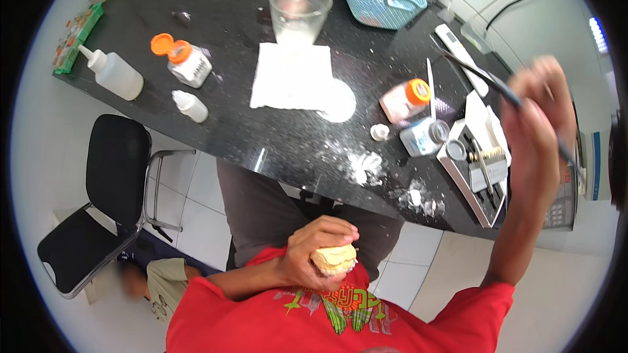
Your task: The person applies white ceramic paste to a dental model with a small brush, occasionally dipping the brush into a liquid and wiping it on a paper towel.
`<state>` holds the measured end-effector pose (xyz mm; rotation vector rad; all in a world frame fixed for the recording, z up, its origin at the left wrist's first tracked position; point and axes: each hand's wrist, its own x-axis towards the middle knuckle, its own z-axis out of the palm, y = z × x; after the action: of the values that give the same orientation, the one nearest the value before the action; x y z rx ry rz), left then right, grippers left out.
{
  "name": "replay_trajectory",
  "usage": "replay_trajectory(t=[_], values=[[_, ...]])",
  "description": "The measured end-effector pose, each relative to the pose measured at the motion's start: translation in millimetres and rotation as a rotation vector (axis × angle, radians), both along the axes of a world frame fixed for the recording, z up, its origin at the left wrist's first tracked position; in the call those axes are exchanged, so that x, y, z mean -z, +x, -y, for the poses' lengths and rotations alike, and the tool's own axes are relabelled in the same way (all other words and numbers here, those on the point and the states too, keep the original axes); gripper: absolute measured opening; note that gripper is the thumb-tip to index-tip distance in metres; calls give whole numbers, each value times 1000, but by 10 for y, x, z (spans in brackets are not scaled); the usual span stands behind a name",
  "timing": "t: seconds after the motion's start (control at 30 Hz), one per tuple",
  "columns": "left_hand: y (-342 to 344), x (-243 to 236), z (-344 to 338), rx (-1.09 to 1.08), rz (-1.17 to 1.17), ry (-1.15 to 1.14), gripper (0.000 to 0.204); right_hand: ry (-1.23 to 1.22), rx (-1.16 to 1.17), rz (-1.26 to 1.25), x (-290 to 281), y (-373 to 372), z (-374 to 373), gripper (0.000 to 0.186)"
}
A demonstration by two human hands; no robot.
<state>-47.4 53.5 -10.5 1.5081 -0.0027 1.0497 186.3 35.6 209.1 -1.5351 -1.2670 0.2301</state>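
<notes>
My left hand (304, 248) is low near my lap, its fingers curled round a pale yellow cast-like piece (335, 258) with a bumpy white lower edge. My right hand (540, 117) is raised at the right, gripping a long, thin dark tool (481, 72) that slants up-left over the counter (261, 134). Near it lie a white digital stick-like device (454, 52), a thin white spatula (430, 82), an open box of metal instruments (471, 183), a jar with a grey lid (418, 137) and an orange-capped pink jar (399, 104).
A plastic cup (297, 23), white tissue pad (288, 75), blue basket (383, 0), squeeze bottle (118, 75) and orange-capped bottle (190, 65) stand on the counter. Spilled white powder (366, 167) marks its front. A black chair (111, 176) and another person (160, 284) are at lower left.
</notes>
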Motion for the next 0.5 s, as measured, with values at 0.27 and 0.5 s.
replay_trajectory(t=[0.27,0.5], values=[[-254,108,-165,-68,-14,-98,53,-554,86,308,-107,-363,-1579,17],[-367,160,-402,-103,-11,-152,53,-474,-103,714,274,-330,-1819,21]])
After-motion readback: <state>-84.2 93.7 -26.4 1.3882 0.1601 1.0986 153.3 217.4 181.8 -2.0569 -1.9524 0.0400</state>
